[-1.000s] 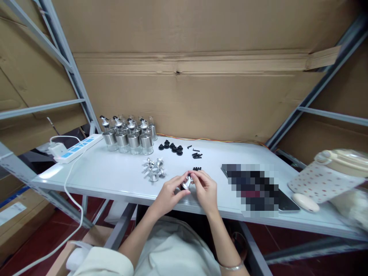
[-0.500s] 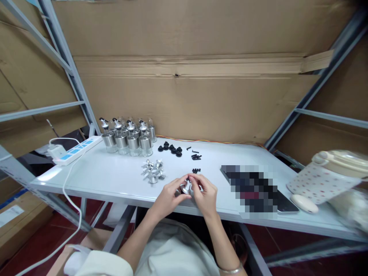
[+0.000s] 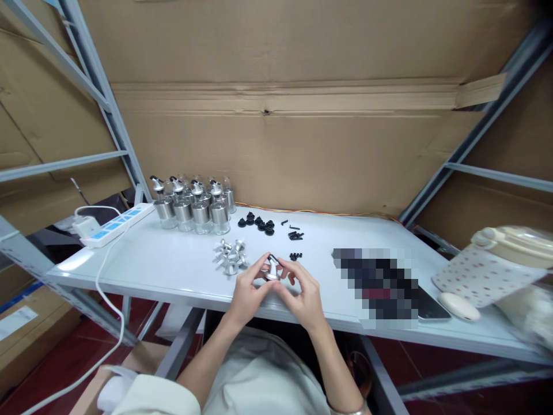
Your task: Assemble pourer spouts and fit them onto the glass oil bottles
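Note:
Between both hands, over the table's front edge, is a silver bottle pourer [image 3: 272,272] with a black flap on top. My left hand [image 3: 248,295] grips its left side with thumb and fingers. From the right, my right hand [image 3: 306,297] pinches it, fingertips near the black flap and thumb at the base. A cluster of silver pourer tops [image 3: 232,257] lies just left of my hands. Small black pieces [image 3: 296,256] sit beyond my right hand, with black flaps [image 3: 295,236] farther back. Several round black stoppers [image 3: 261,224] are left of those.
Glass-and-steel bottles [image 3: 201,216] stand in rows at the back left, some topped with pourers. Left of them is a white power strip [image 3: 118,223] with a cable. To the right are a dark flat device [image 3: 432,308], partly blurred out, a cream oval object [image 3: 458,306] and a dotted container [image 3: 479,271].
The pourer has moved slightly left and now stands more upright, its black flap showing on top. My fingers have shifted from pinching at the top to holding its sides.

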Tool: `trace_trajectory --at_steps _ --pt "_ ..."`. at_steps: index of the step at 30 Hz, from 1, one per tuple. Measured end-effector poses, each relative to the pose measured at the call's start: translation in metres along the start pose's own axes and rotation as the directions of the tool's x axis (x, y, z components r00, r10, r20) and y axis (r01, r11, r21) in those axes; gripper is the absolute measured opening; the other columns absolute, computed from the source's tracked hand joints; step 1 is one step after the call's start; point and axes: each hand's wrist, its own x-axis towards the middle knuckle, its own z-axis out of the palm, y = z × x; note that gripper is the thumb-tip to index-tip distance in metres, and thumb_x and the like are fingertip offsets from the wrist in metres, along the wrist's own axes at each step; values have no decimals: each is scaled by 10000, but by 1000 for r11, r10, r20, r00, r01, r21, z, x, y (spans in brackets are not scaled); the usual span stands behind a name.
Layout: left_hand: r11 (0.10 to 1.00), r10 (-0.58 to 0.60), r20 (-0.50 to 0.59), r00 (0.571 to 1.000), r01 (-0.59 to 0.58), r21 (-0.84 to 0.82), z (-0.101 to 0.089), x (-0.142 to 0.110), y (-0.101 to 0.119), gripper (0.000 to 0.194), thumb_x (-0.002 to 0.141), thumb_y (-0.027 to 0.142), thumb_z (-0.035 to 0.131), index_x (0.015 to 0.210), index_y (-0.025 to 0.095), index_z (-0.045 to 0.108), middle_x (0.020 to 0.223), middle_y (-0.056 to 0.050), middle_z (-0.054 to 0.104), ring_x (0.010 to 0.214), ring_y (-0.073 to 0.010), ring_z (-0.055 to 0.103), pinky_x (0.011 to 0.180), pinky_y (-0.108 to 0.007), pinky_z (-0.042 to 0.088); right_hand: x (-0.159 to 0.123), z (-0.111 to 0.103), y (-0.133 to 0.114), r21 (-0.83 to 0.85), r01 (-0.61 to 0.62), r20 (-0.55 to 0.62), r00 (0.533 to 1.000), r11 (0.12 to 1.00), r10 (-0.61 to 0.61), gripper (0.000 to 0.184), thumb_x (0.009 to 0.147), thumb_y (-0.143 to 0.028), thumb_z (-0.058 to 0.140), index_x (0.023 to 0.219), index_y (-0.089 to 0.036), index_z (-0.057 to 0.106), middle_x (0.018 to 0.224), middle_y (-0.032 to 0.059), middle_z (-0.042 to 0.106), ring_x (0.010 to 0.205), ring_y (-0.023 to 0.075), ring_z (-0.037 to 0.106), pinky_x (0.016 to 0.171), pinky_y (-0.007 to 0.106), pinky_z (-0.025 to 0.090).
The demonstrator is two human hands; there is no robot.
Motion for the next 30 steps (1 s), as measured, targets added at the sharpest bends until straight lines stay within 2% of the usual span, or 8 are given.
trace_trajectory --at_steps 2,4,8,12,17,21,27,30 --pt "998 -25 -17 1000 24 -50 0 1 1 538 706 246 697 1228 168 592 920 -35 668 796 -152 641 734 -252 529 -2 2 1 21 -15 44 999 1000 14 561 713 -382 738 1206 -211 533 917 60 619 750 186 573 635 311 490" --pt "995 -45 6 999 45 -88 0 2 2 557 682 227 711 1222 159 594 894 -24 662 768 -141 634 726 -243 520 -4 4 2 32 -58 44 997 998 57 653 656 -389 785 1219 -211 505 977 73 606 799 195 587 639 306 497" --pt "989 -64 53 997 71 -130 0 2 4 569 667 222 718 1215 137 591 886 -34 648 750 -137 626 690 -226 509 -8 7 6 47 -102 50 994 994 99 604 665 -316 777 1184 -209 489 964 61 604 810 186 599 658 299 506" --pt "989 -71 68 995 79 -127 0 1 4 564 683 246 711 1219 133 578 931 -55 642 791 -161 649 763 -269 522 -10 8 9 18 -111 48 993 994 110 461 729 -235 680 1145 -213 483 924 44 626 738 160 604 668 297 521" --pt "996 -44 102 994 51 -70 0 0 2 547 686 283 722 1200 144 597 957 -68 650 840 -187 658 817 -311 531 -12 6 7 17 -118 6 993 993 118 411 692 -207 659 1077 -214 515 864 24 643 740 169 640 668 285 541" --pt "998 -34 126 991 41 -56 -1 0 1 550 685 282 725 1201 138 603 990 -83 661 878 -203 660 810 -305 540 -12 4 5 41 -143 2 990 989 143 362 696 -212 670 1036 -212 548 822 15 661 759 181 679 675 274 551" --pt "998 -46 109 993 49 -30 -2 0 2 540 678 281 726 1193 162 621 969 -70 673 844 -193 655 717 -270 551 -11 4 3 35 -103 -23 994 994 104 311 725 -235 673 1021 -203 583 831 28 686 768 186 695 696 282 567" --pt "997 -46 102 994 51 -51 -2 0 3 542 671 262 726 1192 154 622 950 -64 675 820 -184 658 733 -270 545 -12 4 4 27 -97 -39 994 995 98 298 736 -264 680 1011 -200 587 832 35 689 787 198 700 708 293 572"
